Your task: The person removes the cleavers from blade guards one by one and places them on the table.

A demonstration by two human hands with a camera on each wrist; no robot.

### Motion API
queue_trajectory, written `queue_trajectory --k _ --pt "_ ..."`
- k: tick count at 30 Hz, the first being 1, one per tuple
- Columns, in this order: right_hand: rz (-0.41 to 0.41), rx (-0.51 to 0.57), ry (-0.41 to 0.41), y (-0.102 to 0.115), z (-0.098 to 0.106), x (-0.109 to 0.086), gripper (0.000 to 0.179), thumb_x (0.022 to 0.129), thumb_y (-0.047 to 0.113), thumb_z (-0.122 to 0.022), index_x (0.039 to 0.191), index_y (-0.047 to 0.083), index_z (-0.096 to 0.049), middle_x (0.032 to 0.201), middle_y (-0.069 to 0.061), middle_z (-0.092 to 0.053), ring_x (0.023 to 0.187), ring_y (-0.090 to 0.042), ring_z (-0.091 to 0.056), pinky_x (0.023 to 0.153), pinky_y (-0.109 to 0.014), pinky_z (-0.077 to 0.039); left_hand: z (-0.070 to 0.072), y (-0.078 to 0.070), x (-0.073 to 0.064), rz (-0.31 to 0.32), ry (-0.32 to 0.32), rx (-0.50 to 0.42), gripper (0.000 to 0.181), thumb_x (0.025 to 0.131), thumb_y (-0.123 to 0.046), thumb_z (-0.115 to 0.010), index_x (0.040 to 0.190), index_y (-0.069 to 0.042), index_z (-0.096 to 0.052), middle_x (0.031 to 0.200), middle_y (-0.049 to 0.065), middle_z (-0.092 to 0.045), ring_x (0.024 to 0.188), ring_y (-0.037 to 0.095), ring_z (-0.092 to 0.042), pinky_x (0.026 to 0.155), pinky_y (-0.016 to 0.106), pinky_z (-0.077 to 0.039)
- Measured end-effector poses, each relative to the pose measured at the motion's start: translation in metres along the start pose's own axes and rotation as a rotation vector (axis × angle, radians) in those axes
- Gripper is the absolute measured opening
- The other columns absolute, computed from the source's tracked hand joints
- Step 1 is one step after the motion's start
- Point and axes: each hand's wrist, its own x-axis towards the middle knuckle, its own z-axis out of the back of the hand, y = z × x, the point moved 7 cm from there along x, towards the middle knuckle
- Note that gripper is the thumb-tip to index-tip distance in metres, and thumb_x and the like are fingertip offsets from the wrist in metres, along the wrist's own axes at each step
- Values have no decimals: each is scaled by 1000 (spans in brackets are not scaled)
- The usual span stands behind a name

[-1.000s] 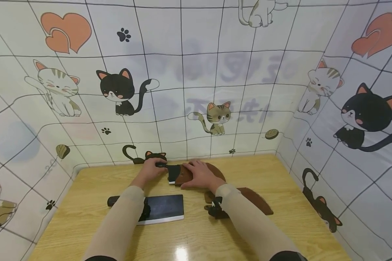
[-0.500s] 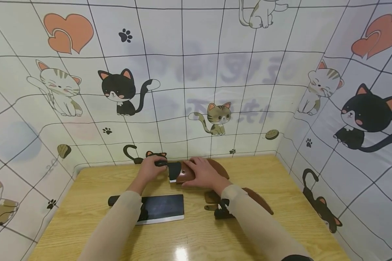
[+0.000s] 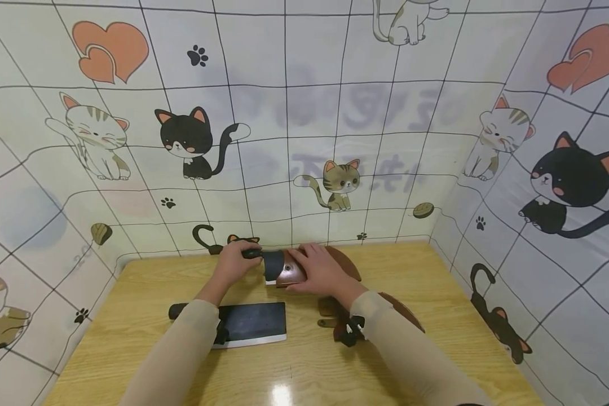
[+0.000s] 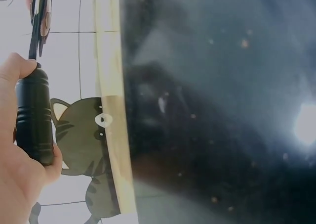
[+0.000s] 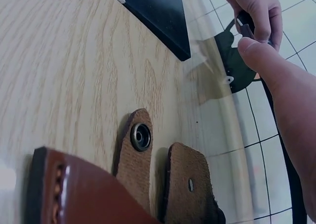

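Near the back of the table, my left hand point(image 3: 232, 262) grips the ribbed black handle point(image 4: 34, 117) of a dark-bladed knife point(image 3: 273, 266). Most of its blade sits inside a brown leather sheath point(image 3: 291, 269); a short dark stretch with a pale edge shows beside the handle. My right hand point(image 3: 318, 270) holds the sheath, fingers over its face and thumb at the lower edge. The sheath's rounded end point(image 3: 344, 263) sticks out past that hand. In the left wrist view the handle stands upright in the curled fingers.
A cleaver point(image 3: 256, 322) with a black handle lies on the wooden table point(image 3: 304, 366), partly under the left forearm. Another brown leather sheath point(image 3: 403, 311) with a snap strap point(image 5: 136, 159) lies under the right forearm. A cat-print cloth point(image 3: 264, 113) walls the back and sides.
Both hands have shifted slightly right with the knife and sheath. The sheath's face has tilted, and its snap and a shine now show. The cleaver and other sheath have stayed put.
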Motion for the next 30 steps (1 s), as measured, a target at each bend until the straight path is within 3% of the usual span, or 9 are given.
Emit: queue_trajectory --k 9,24,30 --pt "42 -32 -27 5 13 -9 111 87 83 -76 172 20 -42 153 -10 -51 143 -32 -46 122 -54 -39 6 -14 -2 -38 0 16 36 97 -20 -86 131 -9 -82 141 13 -73 127 41 -68 95 57 -61" --pt "39 -26 15 6 21 -15 114 86 85 -75 173 21 -40 156 -10 -49 143 -30 -46 121 -54 -40 10 -20 -7 -57 18 7 36 96 -20 -87 130 -9 -82 139 14 -73 124 41 -68 94 56 -61" --pt "57 -12 17 8 26 -15 114 85 84 -76 172 18 -42 155 -10 -50 141 -31 -47 119 -54 -42 11 -23 -9 -37 15 23 34 96 -21 -87 129 -12 -83 137 13 -74 122 39 -70 93 55 -61"
